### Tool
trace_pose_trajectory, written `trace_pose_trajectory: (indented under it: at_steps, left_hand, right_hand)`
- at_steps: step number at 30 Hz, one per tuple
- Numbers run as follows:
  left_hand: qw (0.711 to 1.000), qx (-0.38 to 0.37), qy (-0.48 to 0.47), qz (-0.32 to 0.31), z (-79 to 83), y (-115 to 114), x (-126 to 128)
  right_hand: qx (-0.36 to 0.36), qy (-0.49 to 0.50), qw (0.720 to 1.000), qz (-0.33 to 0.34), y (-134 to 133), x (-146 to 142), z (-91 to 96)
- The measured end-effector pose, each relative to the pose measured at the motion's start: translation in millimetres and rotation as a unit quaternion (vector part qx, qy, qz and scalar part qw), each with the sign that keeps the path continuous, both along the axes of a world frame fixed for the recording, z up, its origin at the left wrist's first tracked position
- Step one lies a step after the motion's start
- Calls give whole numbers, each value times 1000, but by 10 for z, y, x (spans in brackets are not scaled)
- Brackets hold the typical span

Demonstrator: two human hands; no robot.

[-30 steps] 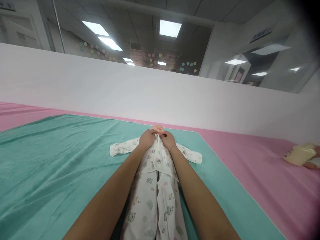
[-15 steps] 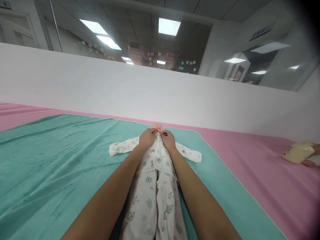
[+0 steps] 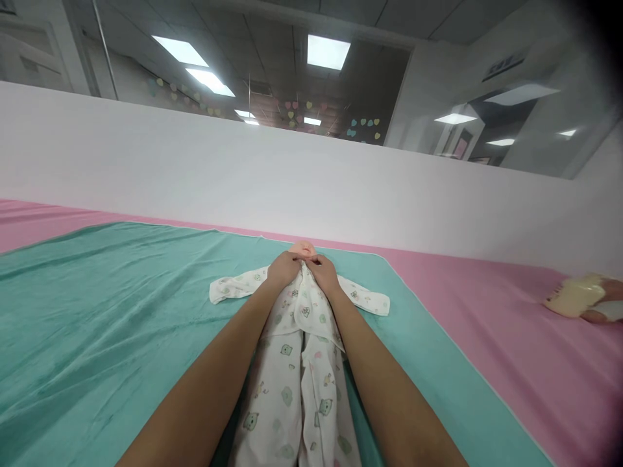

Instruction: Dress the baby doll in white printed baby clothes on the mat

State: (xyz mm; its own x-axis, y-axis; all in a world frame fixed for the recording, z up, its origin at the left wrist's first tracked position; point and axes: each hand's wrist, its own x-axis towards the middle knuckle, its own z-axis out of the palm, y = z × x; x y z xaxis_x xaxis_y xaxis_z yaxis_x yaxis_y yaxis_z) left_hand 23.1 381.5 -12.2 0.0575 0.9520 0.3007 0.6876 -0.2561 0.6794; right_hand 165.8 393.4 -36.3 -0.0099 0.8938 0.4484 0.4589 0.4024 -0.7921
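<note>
A baby doll point(image 3: 302, 248) lies on its back on a teal blanket point(image 3: 97, 324), dressed in a white romper point(image 3: 296, 363) printed with small animals. Only the top of its head shows beyond my hands. My left hand point(image 3: 283, 268) and my right hand point(image 3: 322, 271) sit side by side at the collar, fingers pinched on the romper's front edges just below the doll's chin. Both romper sleeves lie spread out flat to either side.
The teal blanket covers a pink surface point(image 3: 511, 350). A white partition wall point(image 3: 292, 181) runs along the far edge. At the far right, another person's hand rests by a cream-coloured object point(image 3: 574, 297).
My hands stay pinched at the collar. The view has shifted slightly, nothing else has visibly moved.
</note>
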Motion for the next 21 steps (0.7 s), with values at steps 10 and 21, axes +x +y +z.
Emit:
trace_pose_trajectory:
  at_steps: [10,21]
  left_hand:
    - [1000,9,-3,26,-40,31,-7]
    - [1000,19,9,23,-47,14,-3]
  right_hand:
    - [-58,37,997,36,5,0,20]
    - [-45,-4,998,40,28,-13,64]
